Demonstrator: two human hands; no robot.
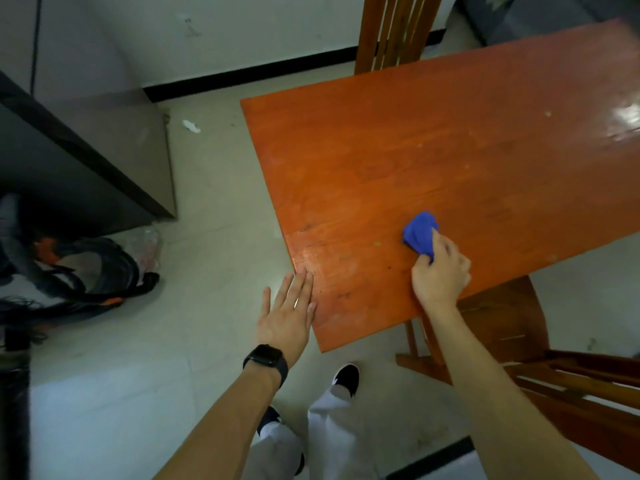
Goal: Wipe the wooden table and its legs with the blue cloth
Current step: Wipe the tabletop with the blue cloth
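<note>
A: Where is the cloth?
B: The blue cloth is bunched on the wooden surface, near its close long edge. My right hand grips it, fingers curled round it.
A: Other side?
B: My left hand is flat, fingers straight and together, fingertips overlapping the short edge. There's a black watch on that wrist.
A: Surroundings?
B: One chair at the far side, a second chair under my right arm, and a backpack on the floor to the left.

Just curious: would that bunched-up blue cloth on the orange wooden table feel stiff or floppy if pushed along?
Probably floppy: the bunched-up blue cloth crumples into soft folds under the right hand. Likely light, since that one hand grips it whole. It should slide easily, as the glossy orange wooden table looks smooth.
</note>
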